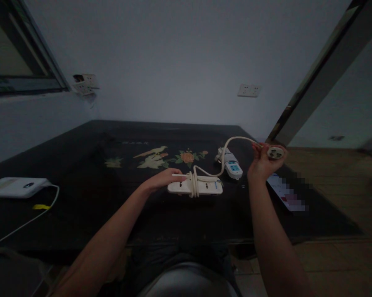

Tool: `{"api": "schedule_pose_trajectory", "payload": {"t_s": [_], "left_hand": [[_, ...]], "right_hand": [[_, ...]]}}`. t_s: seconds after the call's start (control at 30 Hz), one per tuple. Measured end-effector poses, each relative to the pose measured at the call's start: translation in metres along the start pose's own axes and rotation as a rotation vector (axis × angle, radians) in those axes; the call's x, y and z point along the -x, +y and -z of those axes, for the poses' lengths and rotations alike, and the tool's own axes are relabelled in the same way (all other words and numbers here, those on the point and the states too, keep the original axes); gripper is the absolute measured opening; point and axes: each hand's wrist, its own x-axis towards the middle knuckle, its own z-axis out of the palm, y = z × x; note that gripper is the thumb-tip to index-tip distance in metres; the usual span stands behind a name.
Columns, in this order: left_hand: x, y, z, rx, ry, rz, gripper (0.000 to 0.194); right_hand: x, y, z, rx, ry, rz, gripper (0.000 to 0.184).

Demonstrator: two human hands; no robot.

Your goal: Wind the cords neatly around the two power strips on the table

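My left hand grips the left end of a white power strip just over the dark table. Several turns of its pale cord wrap round the strip's middle. From there the loose cord arches up and over to the right. At that end my right hand is closed on the plug, raised above the table's right side with its face toward me. A second power strip, white with blue sockets and its own cord wound round it, lies beneath the arching cord.
The black table bears a bird-and-flower inlay. A white device with a cable lies at the left, near a yellow scrap. A phone-like slab, partly blurred, lies by my right forearm. Wall sockets are behind.
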Motion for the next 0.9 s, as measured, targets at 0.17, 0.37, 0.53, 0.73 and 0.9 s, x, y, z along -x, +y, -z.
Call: {"api": "schedule_pose_trajectory", "payload": {"t_s": [0.17,0.37,0.53,0.73,0.9], "left_hand": [[-0.009,-0.007,0.005,0.085,0.268,0.009,0.026],[-0.015,-0.006,0.012,0.402,0.542,-0.087,0.026],[-0.013,0.001,0.016,0.643,0.675,-0.197,0.021],[-0.010,0.006,0.021,0.855,0.697,-0.289,0.023],[-0.011,0.009,0.013,0.764,0.599,-0.314,0.025]], "right_hand": [[-0.012,-0.002,0.009,-0.104,0.034,-0.047,0.035],[-0.012,-0.003,0.011,-0.046,0.015,-0.123,0.036],[-0.008,-0.001,0.007,0.119,-0.033,-0.051,0.033],[-0.004,0.009,0.010,0.384,-0.236,-0.048,0.025],[0.011,0.009,0.007,0.601,-0.459,-0.032,0.024]]}}
